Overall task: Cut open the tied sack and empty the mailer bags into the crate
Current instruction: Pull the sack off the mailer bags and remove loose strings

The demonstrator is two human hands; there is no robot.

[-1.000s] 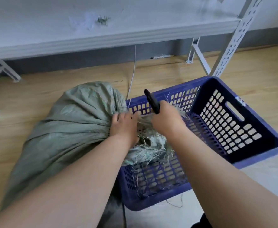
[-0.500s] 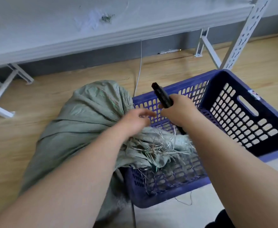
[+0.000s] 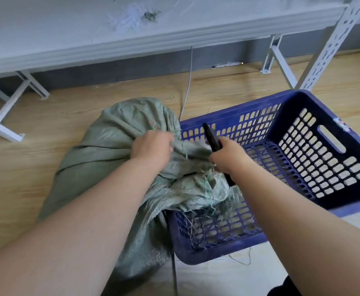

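Note:
A grey-green woven sack [image 3: 102, 154] lies on the wood floor, its frayed mouth draped over the near-left rim of a blue perforated crate [image 3: 315, 99]. My left hand [image 3: 151, 147] grips a fold of the sack's mouth. My right hand [image 3: 228, 155] is closed around a black cutter [image 3: 211, 136] and also pinches the sack's edge, so the fabric is stretched between both hands. The cutter's black handle sticks up above my fist. No mailer bags show; the sack's inside is hidden. The crate's floor is bare apart from loose threads.
A white metal shelf [image 3: 132, 48] runs across the top, with slotted legs [image 3: 328, 48] right behind the crate and braces [image 3: 6, 103] at the left. A thin grey cable [image 3: 188, 82] hangs to the floor behind the sack. Loose threads lie by the crate's near corner.
The sack's mouth has loosened and spread wider over the crate rim. My left hand shifted from the bunched neck to a fold at the mouth, and my right hand dropped back onto the fabric.

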